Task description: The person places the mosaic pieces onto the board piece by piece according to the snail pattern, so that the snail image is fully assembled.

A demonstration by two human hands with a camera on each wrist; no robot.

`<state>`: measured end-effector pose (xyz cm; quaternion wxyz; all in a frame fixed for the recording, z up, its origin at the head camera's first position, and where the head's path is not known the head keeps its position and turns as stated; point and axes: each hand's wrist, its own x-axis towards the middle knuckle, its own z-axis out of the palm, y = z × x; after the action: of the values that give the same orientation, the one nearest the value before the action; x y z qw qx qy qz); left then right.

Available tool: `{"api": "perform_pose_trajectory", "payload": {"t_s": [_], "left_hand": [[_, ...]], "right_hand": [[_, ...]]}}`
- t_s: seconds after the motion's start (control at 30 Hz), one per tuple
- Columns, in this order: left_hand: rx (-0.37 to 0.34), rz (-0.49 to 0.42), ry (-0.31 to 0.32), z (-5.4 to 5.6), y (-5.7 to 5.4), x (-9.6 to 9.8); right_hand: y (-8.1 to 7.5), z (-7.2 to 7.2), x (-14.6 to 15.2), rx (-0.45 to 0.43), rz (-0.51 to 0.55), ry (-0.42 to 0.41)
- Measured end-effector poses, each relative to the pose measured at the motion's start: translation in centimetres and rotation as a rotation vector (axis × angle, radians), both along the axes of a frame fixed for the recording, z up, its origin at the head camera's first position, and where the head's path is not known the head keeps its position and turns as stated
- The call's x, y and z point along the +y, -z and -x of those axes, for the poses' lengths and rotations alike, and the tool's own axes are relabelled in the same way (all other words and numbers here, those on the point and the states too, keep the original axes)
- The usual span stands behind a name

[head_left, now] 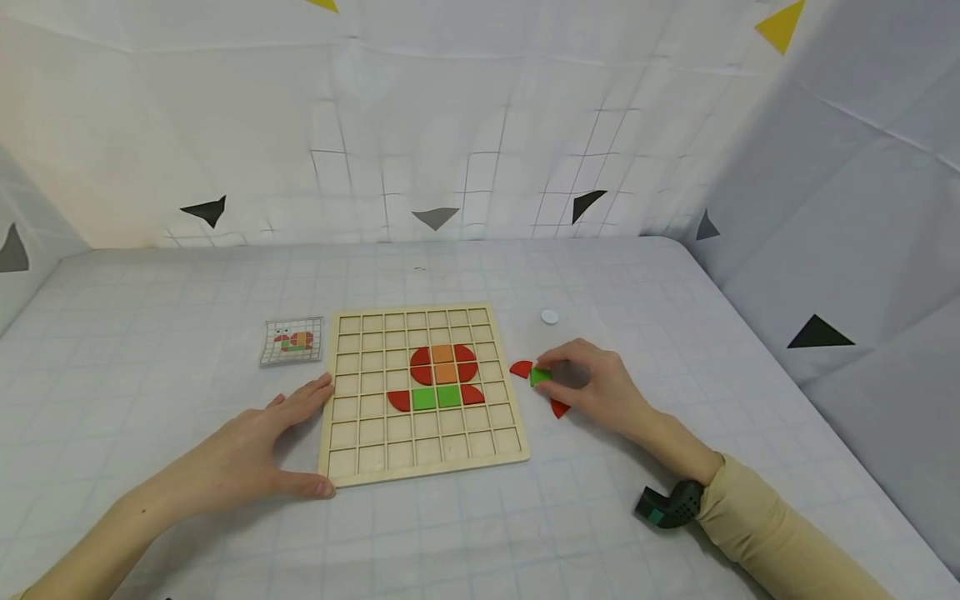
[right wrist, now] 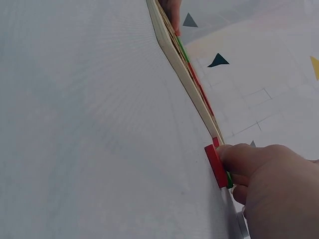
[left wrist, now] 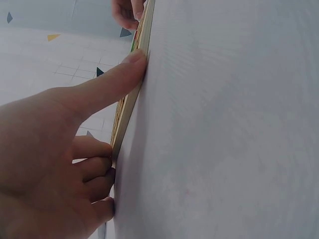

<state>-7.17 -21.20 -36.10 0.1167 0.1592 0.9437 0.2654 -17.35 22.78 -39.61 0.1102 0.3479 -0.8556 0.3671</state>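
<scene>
While the left hand [head_left: 258, 454] lies along the left side of the pale wooden board [head_left: 393, 429], its fingers extended and spread wide from the thumb, the thumb tip touches the near left corner and the fingertips meet the edge farther up. The right hand [head_left: 600, 387] is narrowed to a pinch, thumb and fingers holding a loose green tile [head_left: 539, 377] just right of the board; whether the tile's underside clears the cloth cannot be judged with confidence from these angles. The board is flat and roughly square, with thin raised slats dividing it into square cells. Seated within the grid are two orange squares [head_left: 444, 363], one above the other, flanked by four red quarter-rounds [head_left: 421, 365]; below runs a row of two green squares [head_left: 436, 397] with a curved red end piece [head_left: 399, 401] at either side. A red wedge [head_left: 521, 369] with a curved edge lies just left of the pinched tile, and a second wedge [head_left: 559, 408] shows partly beneath the right hand. Beyond them sits a smooth white disc [head_left: 550, 317]. Left of the board rests a small card [head_left: 292, 341] printed with a grid and a red, orange and green figure. The grid-lined cloth [head_left: 480, 542] beneath appears matt.
</scene>
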Motion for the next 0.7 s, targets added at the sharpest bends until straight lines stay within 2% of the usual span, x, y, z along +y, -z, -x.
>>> {"api": "perform_pose_trajectory", "payload": {"t_s": [0.4,0.7], "left_hand": [[-0.013,0.003,-0.001,0.1,-0.1,0.1],[-0.012,0.004,-0.002,0.1,0.0,0.1]], "right_hand": [[-0.9,-0.2,-0.4,-0.025,0.01,0.043],[-1.8,-0.4,-4.9,-0.023,0.042,-0.103]]}}
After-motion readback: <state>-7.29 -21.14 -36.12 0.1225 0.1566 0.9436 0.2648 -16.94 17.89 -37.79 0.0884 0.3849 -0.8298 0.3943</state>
